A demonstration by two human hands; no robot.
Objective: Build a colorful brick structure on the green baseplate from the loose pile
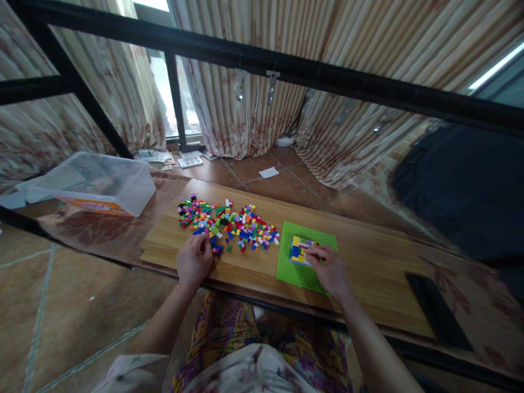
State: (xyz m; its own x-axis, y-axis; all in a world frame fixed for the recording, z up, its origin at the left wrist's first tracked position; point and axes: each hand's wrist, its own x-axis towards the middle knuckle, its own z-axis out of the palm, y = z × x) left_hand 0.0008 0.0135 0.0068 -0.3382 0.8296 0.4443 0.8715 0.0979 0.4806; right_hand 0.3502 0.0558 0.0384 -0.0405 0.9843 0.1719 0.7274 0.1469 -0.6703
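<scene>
A green baseplate (pixel 289 265) lies on the wooden board, right of centre. On it stands a small build of toy bricks (pixel 297 250) in yellow, blue, white and purple. My right hand (pixel 329 267) is over the right side of this build, thumb and fingers pinched together at its top; whatever they hold is too small to make out. My left hand (pixel 194 259) rests at the near edge of a spread pile of loose toy bricks (pixel 245 226) in many colours. Its fingers are curled, beside several blue bricks (pixel 216 248), and their tips are partly hidden.
A clear plastic box (pixel 139 188) with an orange label stands at the left. A dark flat object (pixel 438 311) lies at the right end of the wooden board (pixel 372 273). A black metal rail (pixel 311 76) crosses in front of the curtains (pixel 254 120).
</scene>
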